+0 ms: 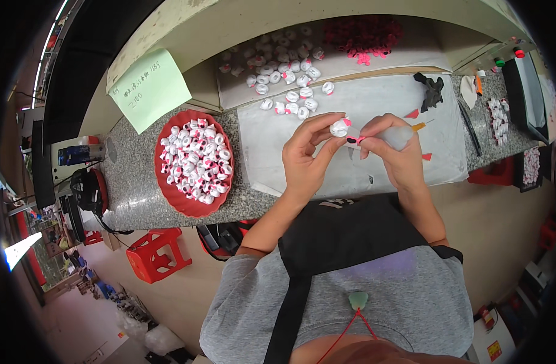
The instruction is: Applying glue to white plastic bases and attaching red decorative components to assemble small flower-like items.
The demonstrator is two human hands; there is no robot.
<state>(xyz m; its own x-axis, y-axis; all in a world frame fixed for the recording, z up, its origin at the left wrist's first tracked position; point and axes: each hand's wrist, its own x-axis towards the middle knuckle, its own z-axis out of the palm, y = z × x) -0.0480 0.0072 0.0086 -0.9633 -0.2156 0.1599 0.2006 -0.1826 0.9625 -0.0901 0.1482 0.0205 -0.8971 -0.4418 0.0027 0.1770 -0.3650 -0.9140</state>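
Above the paper-covered worktop, my left hand (307,159) pinches a small white round figurine piece (339,127) with a pink patch between thumb and fingers. Close beside it, my right hand (404,165) holds a tiny pink-and-black part (355,140) at its thumb and fingertip. That part is touching or nearly touching the white piece; I cannot tell which. Tucked in the same right hand is a translucent squeeze bottle (399,137), its orange needle tip (418,126) pointing right. Several similar white pieces (306,93) lie loose beyond my hands.
A red scalloped dish (195,208) heaped with white-and-pink pieces stands left on the granite counter (129,193). Pink parts (364,39) are piled on the far shelf. At right lie a crumpled black scrap (429,91) and a dark rod (470,128). A green note (150,91) hangs from the shelf.
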